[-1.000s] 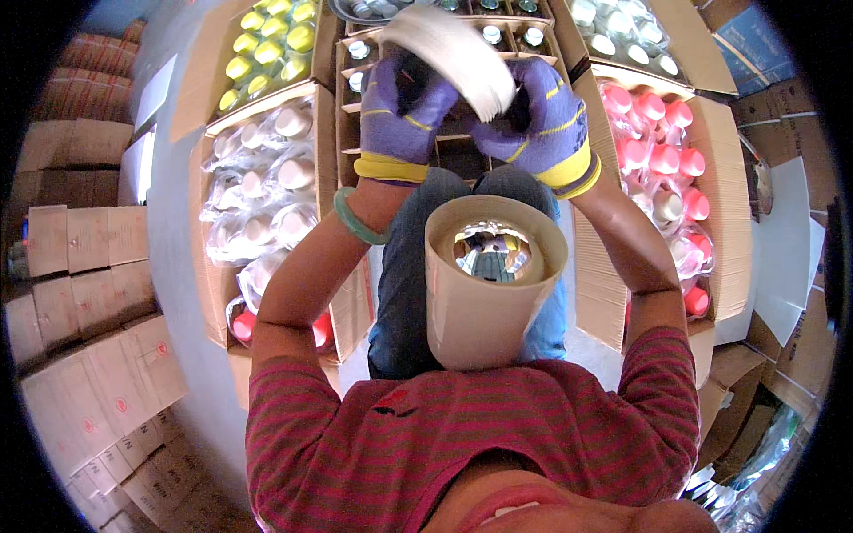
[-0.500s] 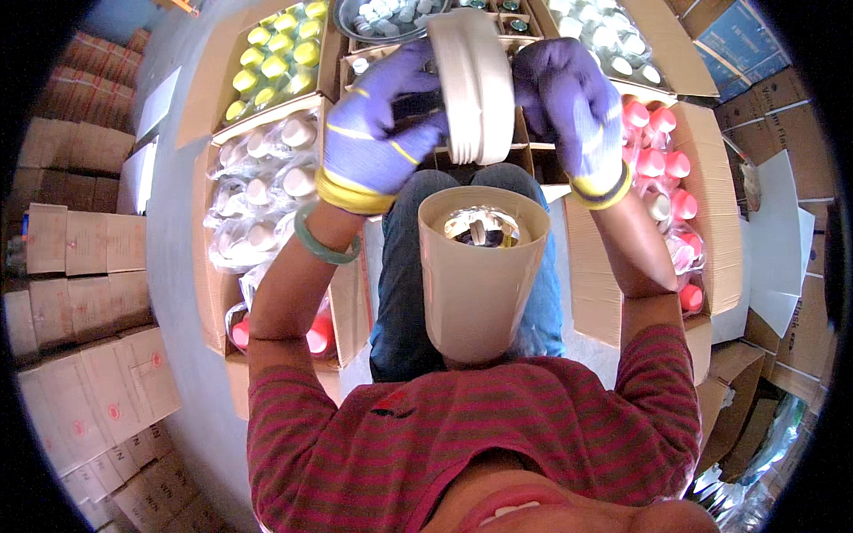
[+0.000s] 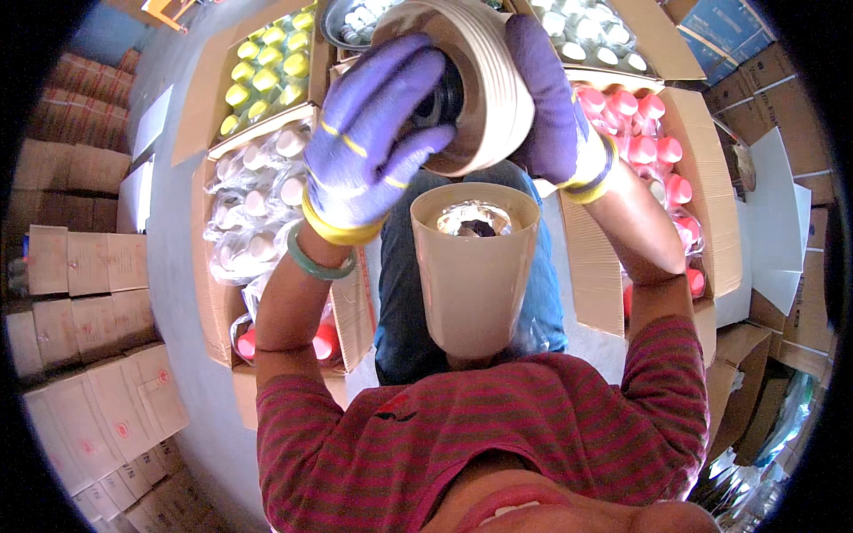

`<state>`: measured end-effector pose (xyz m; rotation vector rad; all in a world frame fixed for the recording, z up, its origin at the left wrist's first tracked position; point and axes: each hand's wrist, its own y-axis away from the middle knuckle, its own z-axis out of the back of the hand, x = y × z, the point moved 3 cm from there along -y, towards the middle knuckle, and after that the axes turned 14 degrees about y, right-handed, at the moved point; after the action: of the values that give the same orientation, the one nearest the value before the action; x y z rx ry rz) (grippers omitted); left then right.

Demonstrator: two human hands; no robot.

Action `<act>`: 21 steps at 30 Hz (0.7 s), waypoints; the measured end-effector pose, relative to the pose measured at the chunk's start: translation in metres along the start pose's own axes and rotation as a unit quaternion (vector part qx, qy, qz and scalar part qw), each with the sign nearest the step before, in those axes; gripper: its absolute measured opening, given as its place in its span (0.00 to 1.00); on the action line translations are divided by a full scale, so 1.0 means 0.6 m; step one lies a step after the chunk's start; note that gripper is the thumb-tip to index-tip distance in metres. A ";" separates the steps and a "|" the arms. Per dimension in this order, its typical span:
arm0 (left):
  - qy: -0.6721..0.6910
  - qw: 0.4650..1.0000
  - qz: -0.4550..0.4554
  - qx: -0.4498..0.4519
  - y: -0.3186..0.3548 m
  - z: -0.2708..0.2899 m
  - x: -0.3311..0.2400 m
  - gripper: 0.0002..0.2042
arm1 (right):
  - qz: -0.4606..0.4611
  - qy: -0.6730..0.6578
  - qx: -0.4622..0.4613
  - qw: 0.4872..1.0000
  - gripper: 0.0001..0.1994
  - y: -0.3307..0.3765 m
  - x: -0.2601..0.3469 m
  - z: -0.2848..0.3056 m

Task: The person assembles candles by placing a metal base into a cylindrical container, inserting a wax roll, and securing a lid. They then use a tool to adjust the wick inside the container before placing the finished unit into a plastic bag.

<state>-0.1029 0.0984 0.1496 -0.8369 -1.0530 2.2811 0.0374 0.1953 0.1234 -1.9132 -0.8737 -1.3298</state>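
Note:
Both my hands wear purple gloves with yellow cuffs. My right hand (image 3: pixel 544 111) grips the outer side of a cream plastic threaded collar (image 3: pixel 502 89), tilted so its hollow inside faces left. My left hand (image 3: pixel 378 133) reaches to that opening, fingers and thumb around a black ring (image 3: pixel 446 99) at the inside of the collar; its fingertips are partly hidden. Below the hands, a cream flask body (image 3: pixel 475 289) stands upright in my lap. A shiny silver glass liner (image 3: pixel 474 218) shows in its open top, with a dark spot at its middle.
Open cartons surround my knees: yellow-capped bottles (image 3: pixel 267 67) far left, bagged white-capped ones (image 3: pixel 258 200) nearer left, pink-capped ones (image 3: pixel 653 147) at right, white-capped ones (image 3: pixel 591 35) far right. A dark basin (image 3: pixel 342 31) holds small pale pieces. Stacked cartons (image 3: pixel 93 266) line the left.
The collar has turned from edge-on so its hollow inside shows toward my left hand. My left hand has come to the opening, and the black ring is now visible there.

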 end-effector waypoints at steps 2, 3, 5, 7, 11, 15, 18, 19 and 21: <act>0.102 0.988 0.084 -0.078 0.013 0.003 0.021 0.21 | -0.066 -0.130 0.131 0.981 0.42 0.003 -0.016 0.011; 0.180 0.960 0.158 -0.143 0.029 0.005 0.034 0.20 | 0.022 0.159 -0.029 0.987 0.43 -0.008 -0.029 0.007; 0.325 0.900 0.256 -0.133 0.045 0.008 0.052 0.18 | 0.294 0.483 0.006 0.825 0.51 0.004 0.030 0.007; 0.294 0.922 0.223 -0.114 0.046 -0.008 0.036 0.19 | 0.408 0.604 0.019 0.684 0.61 0.011 0.058 -0.009; 0.031 0.997 0.003 -0.063 0.012 -0.018 -0.005 0.25 | 0.101 0.176 -0.002 0.979 0.47 0.002 0.017 -0.009; 0.088 0.990 0.086 -0.069 0.004 -0.012 0.009 0.25 | 0.153 0.349 -0.019 0.924 0.64 0.006 -0.005 0.008; 0.376 0.885 0.256 -0.099 0.019 -0.017 0.021 0.20 | 0.377 0.563 0.015 0.736 0.69 0.020 0.035 0.006; 0.329 0.915 0.215 -0.094 0.019 -0.022 0.013 0.19 | 0.416 0.614 0.009 0.670 0.69 0.018 0.037 0.009; 0.144 0.978 0.144 -0.054 0.009 -0.015 -0.009 0.23 | 0.324 0.452 0.014 0.831 0.61 0.008 0.001 0.031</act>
<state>-0.0940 0.0963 0.1421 -1.3970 -0.9806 2.2512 0.0511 0.2073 0.1184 -1.1158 0.2270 -1.4912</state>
